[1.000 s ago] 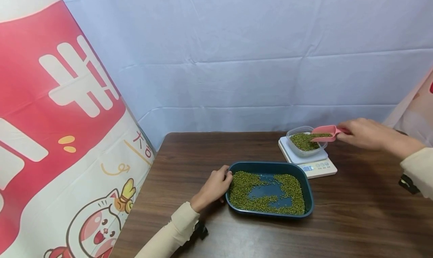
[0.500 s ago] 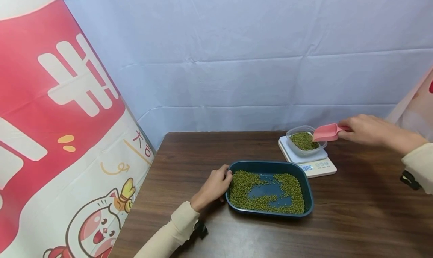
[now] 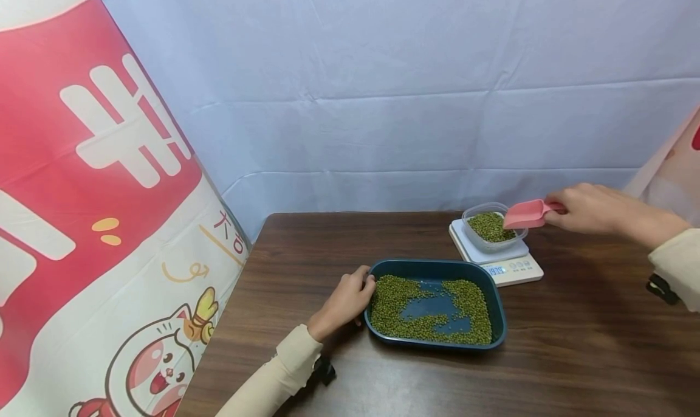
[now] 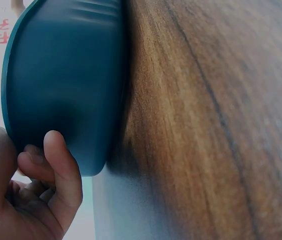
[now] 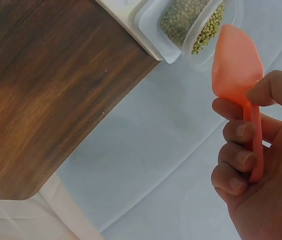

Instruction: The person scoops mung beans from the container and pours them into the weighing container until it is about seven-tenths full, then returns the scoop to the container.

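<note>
My right hand (image 3: 593, 209) grips the handle of a pink scoop (image 3: 525, 215), fingers curled round it in the right wrist view. The scoop's bowl tilts down over the right rim of a clear plastic container (image 3: 481, 243), and no beans show in it. Green mung beans (image 3: 488, 226) lie inside that container, which stands on a white kitchen scale (image 3: 516, 272) with a lit display. At the left end of a dark blue tray (image 3: 429, 308), my left hand (image 3: 346, 296) holds the rim, its fingers bent against the outer wall in the left wrist view.
More mung beans (image 3: 391, 307) are spread round the tray's floor, with bare patches in the middle. The brown wooden table (image 3: 312, 241) ends at a pale cloth backdrop (image 3: 350, 131). A printed red and white banner (image 3: 33, 131) hangs at the left.
Beans that lay in the scoop a second ago have gone into the container, and the scoop has tipped over further. The scale's digits have changed. The left hand and tray stay put.
</note>
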`<action>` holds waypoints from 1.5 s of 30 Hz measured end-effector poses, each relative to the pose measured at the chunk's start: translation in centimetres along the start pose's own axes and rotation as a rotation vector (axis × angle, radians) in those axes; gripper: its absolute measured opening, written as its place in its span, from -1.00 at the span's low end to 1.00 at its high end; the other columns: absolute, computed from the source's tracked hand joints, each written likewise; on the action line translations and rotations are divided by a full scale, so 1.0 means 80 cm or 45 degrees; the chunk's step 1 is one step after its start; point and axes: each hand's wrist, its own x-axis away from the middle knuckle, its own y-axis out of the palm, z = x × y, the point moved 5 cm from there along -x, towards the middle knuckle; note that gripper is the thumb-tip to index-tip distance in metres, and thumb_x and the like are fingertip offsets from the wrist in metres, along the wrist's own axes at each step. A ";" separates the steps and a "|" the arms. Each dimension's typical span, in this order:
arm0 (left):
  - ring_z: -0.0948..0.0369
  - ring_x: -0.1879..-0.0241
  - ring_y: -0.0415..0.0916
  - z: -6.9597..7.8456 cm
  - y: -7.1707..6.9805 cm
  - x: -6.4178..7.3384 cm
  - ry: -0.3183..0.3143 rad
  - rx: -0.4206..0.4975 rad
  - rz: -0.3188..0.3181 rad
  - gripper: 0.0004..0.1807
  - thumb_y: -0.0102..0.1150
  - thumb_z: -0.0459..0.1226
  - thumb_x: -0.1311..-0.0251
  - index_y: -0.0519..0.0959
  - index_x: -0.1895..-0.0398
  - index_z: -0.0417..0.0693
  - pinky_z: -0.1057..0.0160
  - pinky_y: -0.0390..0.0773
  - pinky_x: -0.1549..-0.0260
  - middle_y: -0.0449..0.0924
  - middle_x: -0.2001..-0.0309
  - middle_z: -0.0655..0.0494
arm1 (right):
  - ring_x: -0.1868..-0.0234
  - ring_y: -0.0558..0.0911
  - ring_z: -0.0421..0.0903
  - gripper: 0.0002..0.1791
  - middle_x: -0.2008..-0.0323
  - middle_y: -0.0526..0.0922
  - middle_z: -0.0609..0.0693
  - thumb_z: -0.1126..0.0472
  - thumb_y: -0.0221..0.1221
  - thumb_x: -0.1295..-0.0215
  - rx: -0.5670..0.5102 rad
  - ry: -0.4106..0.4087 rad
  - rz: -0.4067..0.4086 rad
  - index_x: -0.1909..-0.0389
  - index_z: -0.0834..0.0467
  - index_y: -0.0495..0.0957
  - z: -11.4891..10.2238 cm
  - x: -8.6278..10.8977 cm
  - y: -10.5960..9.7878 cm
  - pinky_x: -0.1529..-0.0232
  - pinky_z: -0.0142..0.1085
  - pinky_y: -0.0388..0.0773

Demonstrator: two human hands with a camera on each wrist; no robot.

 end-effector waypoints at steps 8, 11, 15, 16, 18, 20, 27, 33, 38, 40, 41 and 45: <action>0.13 0.86 0.53 -0.001 0.000 0.000 0.004 0.000 0.002 -0.61 -0.20 -0.17 -0.72 0.46 -0.36 -0.14 0.09 0.64 0.83 0.70 0.36 0.07 | 0.47 0.41 -0.12 -0.75 0.55 0.38 -0.08 0.16 0.26 -0.44 -0.024 -0.008 0.007 0.08 0.29 0.67 -0.007 0.000 0.001 0.43 -0.25 0.32; 0.12 0.85 0.53 -0.001 0.001 0.000 0.001 -0.001 0.003 -0.61 -0.20 -0.17 -0.72 0.46 -0.36 -0.14 0.10 0.64 0.83 0.70 0.36 0.08 | 0.47 0.41 -0.13 -0.77 0.55 0.39 -0.08 0.16 0.27 -0.43 -0.019 -0.010 0.015 0.10 0.26 0.67 -0.010 0.001 0.001 0.42 -0.25 0.33; 0.12 0.85 0.54 0.000 0.001 0.000 0.001 -0.002 0.003 -0.62 -0.20 -0.16 -0.72 0.47 -0.33 -0.14 0.10 0.64 0.83 0.69 0.35 0.06 | 0.46 0.41 -0.12 -0.80 0.55 0.39 -0.09 0.15 0.28 -0.42 -0.034 -0.018 0.033 0.13 0.23 0.67 -0.014 0.001 0.001 0.42 -0.24 0.32; 0.12 0.85 0.54 0.000 0.001 0.000 0.000 0.000 0.002 -0.62 -0.20 -0.16 -0.72 0.47 -0.33 -0.14 0.10 0.64 0.82 0.69 0.35 0.06 | 0.46 0.41 -0.13 -0.80 0.55 0.38 -0.09 0.15 0.28 -0.42 -0.038 -0.022 0.035 0.14 0.22 0.67 -0.016 0.001 0.001 0.42 -0.24 0.32; 0.13 0.85 0.53 0.000 0.001 0.000 0.002 0.004 0.001 -0.63 -0.20 -0.16 -0.72 0.47 -0.33 -0.14 0.10 0.65 0.82 0.69 0.35 0.05 | 0.47 0.40 -0.14 -0.85 0.56 0.37 -0.10 0.15 0.28 -0.41 -0.048 -0.032 0.043 0.19 0.18 0.66 -0.020 0.001 0.001 0.43 -0.26 0.30; 0.14 0.85 0.53 0.000 0.001 0.000 0.005 0.008 0.001 -0.63 -0.19 -0.16 -0.72 0.47 -0.33 -0.14 0.10 0.65 0.82 0.69 0.35 0.05 | 0.47 0.40 -0.15 -0.85 0.56 0.36 -0.11 0.15 0.28 -0.42 -0.050 -0.042 0.042 0.19 0.16 0.66 -0.024 0.001 0.002 0.43 -0.27 0.29; 0.15 0.85 0.52 -0.001 0.001 0.001 0.001 0.010 0.001 -0.61 -0.20 -0.16 -0.72 0.46 -0.35 -0.14 0.10 0.64 0.82 0.68 0.38 0.07 | 0.44 0.44 -0.18 -0.90 0.50 0.51 -0.15 0.18 0.29 -0.42 -0.066 -0.084 0.065 0.20 0.13 0.68 -0.042 0.002 0.002 0.42 -0.29 0.36; 0.14 0.85 0.53 -0.001 0.000 0.001 0.004 0.019 0.008 -0.62 -0.19 -0.17 -0.71 0.47 -0.35 -0.15 0.09 0.65 0.83 0.67 0.39 0.07 | 0.44 0.42 -0.21 -0.94 0.50 0.49 -0.18 0.18 0.32 -0.41 -0.065 -0.114 0.079 0.27 0.05 0.65 -0.059 0.004 0.003 0.44 -0.32 0.33; 0.14 0.85 0.53 -0.001 0.000 0.001 0.005 0.015 0.007 -0.62 -0.19 -0.17 -0.71 0.47 -0.34 -0.14 0.10 0.64 0.83 0.66 0.40 0.05 | 0.47 0.38 -0.22 -0.83 0.54 0.41 -0.19 0.18 0.33 -0.40 -0.063 -0.135 0.082 0.38 -0.02 0.56 -0.074 0.008 0.004 0.46 -0.34 0.28; 0.14 0.85 0.53 -0.001 0.001 0.001 0.004 0.015 0.006 -0.62 -0.19 -0.17 -0.71 0.47 -0.34 -0.14 0.10 0.64 0.83 0.66 0.40 0.05 | 0.48 0.37 -0.23 -0.81 0.54 0.38 -0.19 0.19 0.33 -0.39 -0.063 -0.160 0.086 0.40 -0.04 0.53 -0.080 0.008 0.005 0.47 -0.35 0.27; 0.14 0.85 0.53 -0.001 0.001 0.001 0.004 0.016 0.008 -0.62 -0.19 -0.17 -0.71 0.47 -0.34 -0.14 0.10 0.64 0.83 0.67 0.39 0.05 | 0.48 0.37 -0.24 -0.82 0.54 0.39 -0.19 0.19 0.33 -0.38 -0.064 -0.179 0.089 0.39 -0.04 0.54 -0.083 0.008 0.006 0.47 -0.35 0.28; 0.14 0.85 0.53 0.000 0.001 0.001 0.008 0.023 0.006 -0.62 -0.19 -0.17 -0.71 0.46 -0.35 -0.15 0.10 0.64 0.83 0.67 0.40 0.04 | 0.45 0.39 -0.26 -0.93 0.48 0.47 -0.21 0.18 0.36 -0.37 -0.075 -0.231 0.089 0.27 0.01 0.64 -0.097 0.009 0.010 0.45 -0.35 0.32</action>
